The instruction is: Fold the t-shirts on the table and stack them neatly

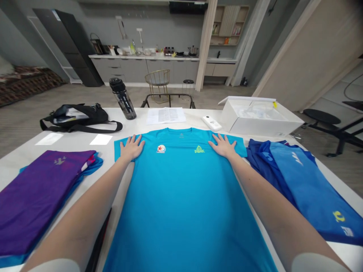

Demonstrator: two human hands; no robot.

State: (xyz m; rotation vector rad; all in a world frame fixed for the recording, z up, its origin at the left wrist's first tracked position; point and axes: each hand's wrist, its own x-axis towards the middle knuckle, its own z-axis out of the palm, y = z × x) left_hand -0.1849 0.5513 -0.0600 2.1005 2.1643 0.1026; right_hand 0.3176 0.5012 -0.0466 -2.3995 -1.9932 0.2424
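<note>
A bright blue T-shirt (181, 189) lies spread flat on the white table, its neckline at the far side and its lower end running out of view toward me. My left hand (132, 148) rests flat on the left sleeve, fingers spread. On the right sleeve, my right hand (223, 146) lies the same way, palm down with fingers apart. A round red-and-white badge and a green logo show on the chest between the hands. To the left sits a stack of folded shirts, a purple shirt (42, 196) on top. Blue shirts (306, 181) lie at the right.
Along the table's (195, 115) far side are a black bag (76, 117), a dark bottle (123, 99), printed papers (166, 115), a white handheld device (211, 123) and an open white box (258, 119). Two white cards lie at the left. A chair (157, 79) and kitchen counter stand beyond.
</note>
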